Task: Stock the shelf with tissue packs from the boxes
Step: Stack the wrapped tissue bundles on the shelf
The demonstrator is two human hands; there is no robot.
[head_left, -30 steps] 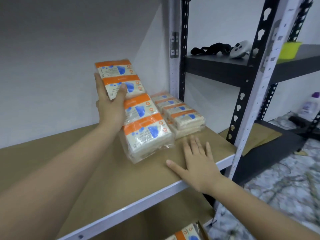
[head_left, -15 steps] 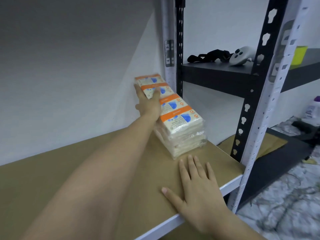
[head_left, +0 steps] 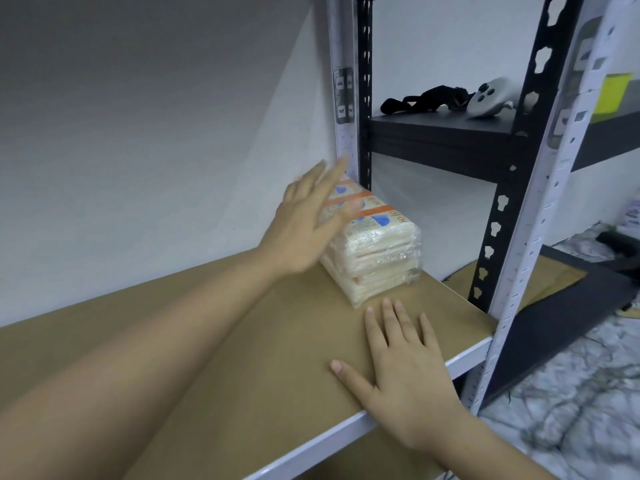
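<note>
Two plastic-wrapped tissue packs (head_left: 377, 251), white with orange bands and blue marks, lie stacked at the far right of the brown shelf board (head_left: 214, 344), against the white upright. My left hand (head_left: 306, 225) hovers just left of the stack with its fingers spread, blurred, holding nothing; I cannot tell if the fingertips touch the top pack. My right hand (head_left: 401, 372) lies flat and open on the board near its front edge, just in front of the stack.
The white front upright (head_left: 540, 216) stands to the right. A black rack (head_left: 498, 188) beside it carries a black strap, a white controller (head_left: 490, 97) and a yellow-green container (head_left: 614, 93). The wall runs behind the shelf. Marbled floor lies lower right.
My left hand has set the tissue pack down on top of the other pack in the corner, let go and drawn back with fingers spread. My right hand has stayed flat on the board.
</note>
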